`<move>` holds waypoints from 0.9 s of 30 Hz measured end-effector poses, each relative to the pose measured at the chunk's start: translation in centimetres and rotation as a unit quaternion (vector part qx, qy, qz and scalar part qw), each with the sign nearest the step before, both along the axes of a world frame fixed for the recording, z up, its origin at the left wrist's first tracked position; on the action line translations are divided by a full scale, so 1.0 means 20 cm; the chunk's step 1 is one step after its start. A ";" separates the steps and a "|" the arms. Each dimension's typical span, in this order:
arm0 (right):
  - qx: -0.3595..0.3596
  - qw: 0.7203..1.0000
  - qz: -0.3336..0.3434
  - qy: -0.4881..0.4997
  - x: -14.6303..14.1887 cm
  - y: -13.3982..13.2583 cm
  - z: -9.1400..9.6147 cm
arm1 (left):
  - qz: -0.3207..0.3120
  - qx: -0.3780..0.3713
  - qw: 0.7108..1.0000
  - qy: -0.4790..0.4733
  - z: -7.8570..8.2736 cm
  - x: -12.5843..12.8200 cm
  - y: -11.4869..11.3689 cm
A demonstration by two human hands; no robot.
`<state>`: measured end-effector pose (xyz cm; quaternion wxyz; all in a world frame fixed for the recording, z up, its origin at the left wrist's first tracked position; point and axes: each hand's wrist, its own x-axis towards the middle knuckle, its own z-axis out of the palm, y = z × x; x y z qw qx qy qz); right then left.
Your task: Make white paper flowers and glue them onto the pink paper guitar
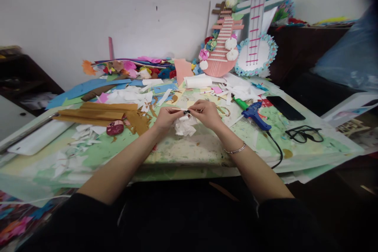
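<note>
In front of me, over the middle of the table, my left hand (169,118) and my right hand (208,114) meet with their fingertips pinched together. Between them hangs a bunch of crumpled white paper (185,126), its top end in my fingers. A small black piece (187,112) shows at that pinched end; its kind is too small to tell. Just right of my right hand lies a pair of scissors with gold-coloured handles (226,111), partly hidden behind it.
A blue glue gun (256,115) with a black cord, a phone (286,108) and eyeglasses (304,134) lie at right. Brown paper (97,113), a dark red pouch-like item (115,127) and white scraps lie left. Two decorated paper instruments (223,53) lean on the wall.
</note>
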<state>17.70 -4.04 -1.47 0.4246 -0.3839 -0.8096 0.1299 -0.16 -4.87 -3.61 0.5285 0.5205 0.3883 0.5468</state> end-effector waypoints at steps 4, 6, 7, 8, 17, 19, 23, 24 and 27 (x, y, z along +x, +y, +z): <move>0.000 1.000 -0.001 0.004 0.00 -0.01 0.01 | -0.006 -0.008 1.000 -0.008 -0.01 -0.01 0.01; 0.001 1.000 -0.003 0.005 -0.01 -0.02 0.01 | 0.000 -0.008 1.000 -0.011 -0.02 -0.01 0.01; 0.002 1.000 -0.004 0.005 -0.01 -0.02 0.01 | 0.003 -0.008 1.000 -0.012 -0.02 -0.01 0.01; 0.003 1.000 -0.005 0.005 -0.01 -0.02 0.01 | 0.007 -0.008 1.000 -0.013 -0.02 -0.01 0.02; 0.003 0.999 0.016 -0.037 -0.01 -0.01 0.00 | 0.008 -0.023 0.999 -0.026 -0.01 -0.01 0.02; 0.001 0.999 0.016 -0.044 0.00 0.00 0.01 | 0.007 -0.028 0.999 -0.028 -0.01 -0.02 0.02; 0.001 0.999 0.010 -0.045 0.01 0.00 0.00 | 0.010 -0.041 0.999 -0.032 0.00 -0.02 0.02; 0.001 0.999 0.008 -0.044 0.01 0.00 0.00 | 0.009 -0.043 0.998 -0.033 0.00 -0.02 0.02; 0.002 0.999 -0.001 -0.037 0.00 0.00 -0.01 | 0.005 -0.049 0.998 -0.038 0.00 -0.02 0.02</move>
